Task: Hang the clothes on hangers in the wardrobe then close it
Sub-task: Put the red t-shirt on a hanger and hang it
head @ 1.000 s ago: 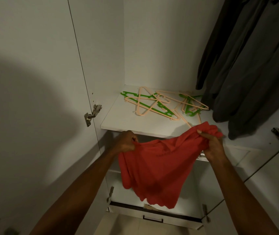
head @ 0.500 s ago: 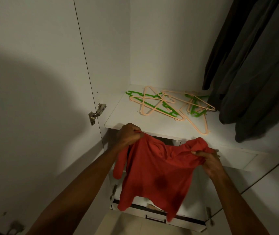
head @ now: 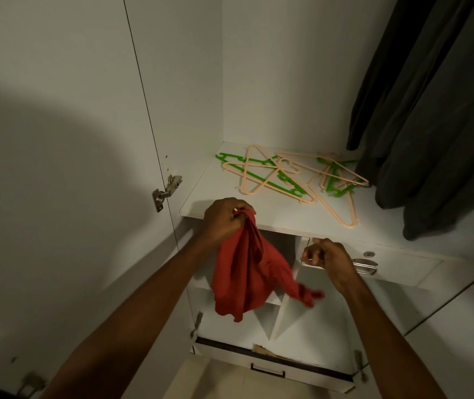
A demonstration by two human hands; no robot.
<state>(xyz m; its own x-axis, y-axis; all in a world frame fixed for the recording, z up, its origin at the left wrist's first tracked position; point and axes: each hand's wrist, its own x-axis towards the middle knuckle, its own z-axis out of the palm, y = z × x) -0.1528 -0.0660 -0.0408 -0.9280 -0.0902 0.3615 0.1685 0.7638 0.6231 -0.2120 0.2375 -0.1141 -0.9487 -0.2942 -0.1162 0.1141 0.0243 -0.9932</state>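
Observation:
A red garment (head: pixel 247 272) hangs bunched from my left hand (head: pixel 224 218), which grips its top edge just in front of the white shelf (head: pixel 198 203). My right hand (head: pixel 327 254) is off the cloth, fingers loosely curled and holding nothing, in front of a drawer with a metal handle (head: pixel 365 266). On the shelf lies a tangle of peach hangers (head: pixel 261 174) and green hangers (head: pixel 336 185). Dark grey clothes (head: pixel 431 110) hang at the right inside the wardrobe.
The open left wardrobe door (head: pixel 57 168) stands at my left with a metal hinge (head: pixel 166 191). Below the shelf are white compartments (head: pixel 302 321) and a bottom drawer (head: pixel 267 370) with a dark handle. Another door panel (head: pixel 460 326) is at the right.
My right hand has let go of the red garment, which now hangs bunched from my left hand alone. The view has shifted slightly.

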